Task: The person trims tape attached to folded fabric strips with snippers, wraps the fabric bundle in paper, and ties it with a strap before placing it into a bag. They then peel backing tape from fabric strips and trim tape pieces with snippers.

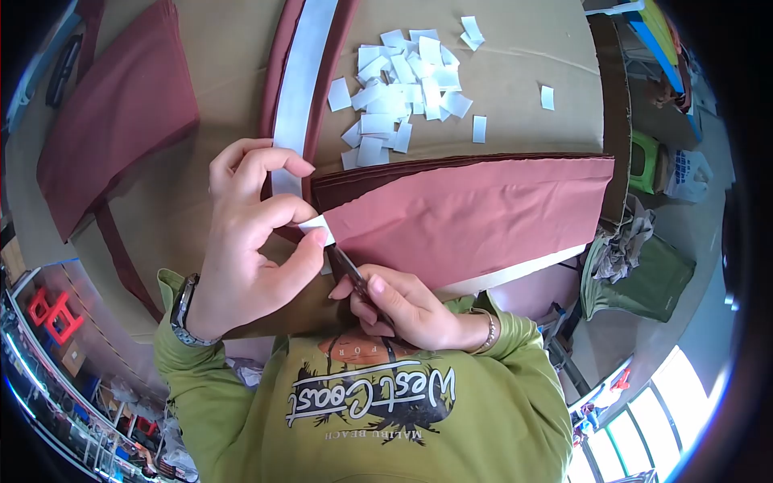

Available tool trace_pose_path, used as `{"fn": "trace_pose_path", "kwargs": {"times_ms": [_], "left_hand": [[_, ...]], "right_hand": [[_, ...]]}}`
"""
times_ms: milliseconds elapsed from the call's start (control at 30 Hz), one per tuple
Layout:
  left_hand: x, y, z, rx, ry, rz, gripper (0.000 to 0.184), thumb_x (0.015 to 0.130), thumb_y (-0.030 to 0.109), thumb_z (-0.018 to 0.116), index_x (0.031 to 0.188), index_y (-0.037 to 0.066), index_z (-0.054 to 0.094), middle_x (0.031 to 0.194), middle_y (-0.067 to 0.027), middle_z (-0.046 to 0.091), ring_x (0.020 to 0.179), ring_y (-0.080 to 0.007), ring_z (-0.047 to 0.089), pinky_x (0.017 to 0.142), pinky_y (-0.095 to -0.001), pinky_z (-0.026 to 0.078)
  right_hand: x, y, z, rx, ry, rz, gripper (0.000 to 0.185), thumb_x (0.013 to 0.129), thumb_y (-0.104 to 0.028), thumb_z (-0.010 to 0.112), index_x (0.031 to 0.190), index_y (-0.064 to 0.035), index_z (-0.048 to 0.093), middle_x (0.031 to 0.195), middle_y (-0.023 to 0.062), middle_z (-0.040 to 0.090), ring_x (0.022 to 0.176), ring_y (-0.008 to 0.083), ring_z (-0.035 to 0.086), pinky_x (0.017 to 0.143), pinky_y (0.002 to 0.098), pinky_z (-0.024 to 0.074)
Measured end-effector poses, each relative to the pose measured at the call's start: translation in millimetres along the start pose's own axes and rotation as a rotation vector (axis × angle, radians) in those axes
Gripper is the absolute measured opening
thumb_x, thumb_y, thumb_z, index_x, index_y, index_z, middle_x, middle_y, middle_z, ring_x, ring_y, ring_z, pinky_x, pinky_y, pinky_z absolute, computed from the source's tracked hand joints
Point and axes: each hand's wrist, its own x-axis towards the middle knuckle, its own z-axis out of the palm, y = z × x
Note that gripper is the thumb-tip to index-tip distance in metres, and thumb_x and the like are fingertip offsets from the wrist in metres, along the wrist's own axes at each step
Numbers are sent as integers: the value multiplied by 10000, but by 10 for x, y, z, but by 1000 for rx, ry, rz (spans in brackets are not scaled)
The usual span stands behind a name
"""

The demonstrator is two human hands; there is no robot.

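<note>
My left hand (256, 229) pinches a small white piece (317, 231), paper or fabric, between thumb and forefinger; its other fingers are curled above. The piece lies at the left corner of a stack of dusty-red cloth panels (475, 213). In my right hand (411, 306) is a slim dark pointed tool (353, 275), gripped like a pen, its tip close under the white piece. Whether it is tweezers or small snips I cannot tell. Beyond the hands, many more white pieces (403, 88) lie in a loose heap.
A red cloth strip with a white band (304, 72) runs away from me past my left hand. Another stack of red panels (121, 121) lies at the left on the cardboard-covered table (539, 48). To the right are a green stool (642, 161) and a green cloth-covered seat (644, 278).
</note>
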Motion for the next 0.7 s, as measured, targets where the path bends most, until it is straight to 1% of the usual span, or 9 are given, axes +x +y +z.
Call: {"fn": "trace_pose_path", "kwargs": {"times_ms": [33, 167, 200, 333, 700], "left_hand": [[-9, 11, 7, -3, 0, -5, 58, 629, 77, 591, 666, 68, 548, 1085, -82, 484, 1081, -303, 325, 910, -405, 252], [-35, 59, 29, 30, 17, 5, 48, 632, 79, 593, 664, 68, 559, 1183, -101, 457, 1132, -332, 293, 936, -415, 238], [-39, 65, 31, 29, 19, 3, 48, 632, 79, 593, 664, 68, 559, 1183, -101, 457, 1132, -332, 293, 936, -415, 238], [-51, 87, 30, 0, 17, 16, 40, 638, 82, 593, 667, 70, 568, 1251, -110, 420, 1170, -353, 258, 958, -429, 225], [-63, 43, 33, -68, -18, 12, 30, 648, 83, 590, 669, 66, 576, 1257, -117, 415, 1165, -356, 252, 968, -431, 213]], "right_hand": [[15, 9, 12, 2, 1, 6, 399, 967, -301, 256, 1083, 30, 446, 657, 9, 371, 490, 72, 290, 452, 167, 269], [82, -9, 33, 33, 10, -82, 372, 964, -302, 281, 1049, 21, 444, 661, 17, 386, 493, 75, 296, 450, 167, 275], [94, -8, 35, 32, 9, -79, 372, 964, -302, 281, 1049, 21, 444, 661, 17, 386, 493, 75, 296, 450, 167, 275], [128, -2, 40, 16, 39, -174, 308, 965, -243, 316, 1012, 15, 476, 652, -2, 393, 534, 63, 320, 481, 158, 304], [139, 17, 36, 62, 40, -201, 296, 963, -234, 325, 991, 19, 476, 639, -2, 397, 522, 63, 318, 479, 158, 306]]}}
